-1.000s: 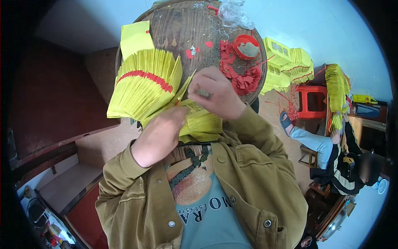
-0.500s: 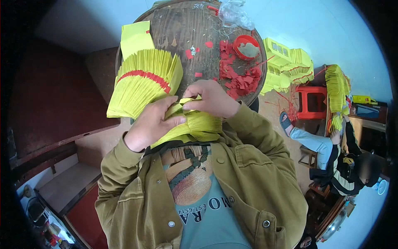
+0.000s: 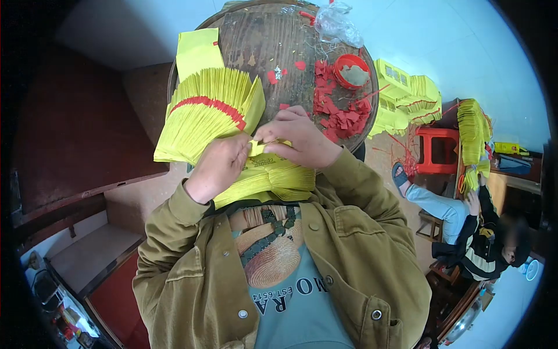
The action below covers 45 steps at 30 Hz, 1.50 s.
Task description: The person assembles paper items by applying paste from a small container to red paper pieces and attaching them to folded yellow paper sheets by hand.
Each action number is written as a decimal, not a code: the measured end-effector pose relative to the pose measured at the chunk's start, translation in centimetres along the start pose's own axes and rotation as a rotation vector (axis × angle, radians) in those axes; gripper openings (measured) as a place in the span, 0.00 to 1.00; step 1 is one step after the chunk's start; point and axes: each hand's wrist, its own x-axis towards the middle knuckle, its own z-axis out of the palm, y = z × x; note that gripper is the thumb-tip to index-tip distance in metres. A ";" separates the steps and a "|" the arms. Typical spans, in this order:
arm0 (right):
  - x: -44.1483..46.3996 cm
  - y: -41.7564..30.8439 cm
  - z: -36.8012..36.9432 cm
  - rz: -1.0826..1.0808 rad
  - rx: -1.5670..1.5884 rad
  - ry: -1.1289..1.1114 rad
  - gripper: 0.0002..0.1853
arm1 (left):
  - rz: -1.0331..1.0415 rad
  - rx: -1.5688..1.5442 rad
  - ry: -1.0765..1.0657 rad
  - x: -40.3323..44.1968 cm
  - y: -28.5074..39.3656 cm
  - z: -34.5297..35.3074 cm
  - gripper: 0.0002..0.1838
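My left hand (image 3: 221,161) and my right hand (image 3: 299,138) meet above a pile of yellow printed papers (image 3: 273,177) close to my body. Between them they pinch a folded yellow paper (image 3: 256,149), its two ends in my fingers. Beside my left hand, a fanned stack of yellow folded papers (image 3: 197,129) with a red band of small tabs leans on the round wooden table (image 3: 247,35). Small red paper pieces (image 3: 349,119) lie in a heap beyond my right hand.
A red bowl (image 3: 351,71) with grey contents and a clear plastic bag (image 3: 337,24) are on the table. Flat yellow paper (image 3: 199,52) lies at its left edge. At right are yellow stacks (image 3: 419,96), a red stool (image 3: 437,150) and a seated person (image 3: 494,238).
My hands came together on the yellow paper, which is now folded between my fingers. The view has shifted slightly. The seated person's hand has moved down from the yellow bundle.
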 end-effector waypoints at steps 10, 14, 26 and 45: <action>0.7 0.9 0.0 0.030 -0.005 0.104 0.09 | -0.029 -0.024 -0.018 0.5 0.5 0.4 0.07; -0.4 6.8 -1.6 0.386 0.165 0.509 0.08 | -0.085 -0.135 0.183 0.7 -0.2 1.1 0.08; -2.4 9.2 2.1 0.216 -0.388 0.395 0.12 | -0.112 -0.183 0.369 0.3 -0.3 1.8 0.07; -1.3 8.0 -3.3 0.215 -0.260 0.325 0.10 | -0.063 -0.070 0.316 0.5 -0.6 1.7 0.05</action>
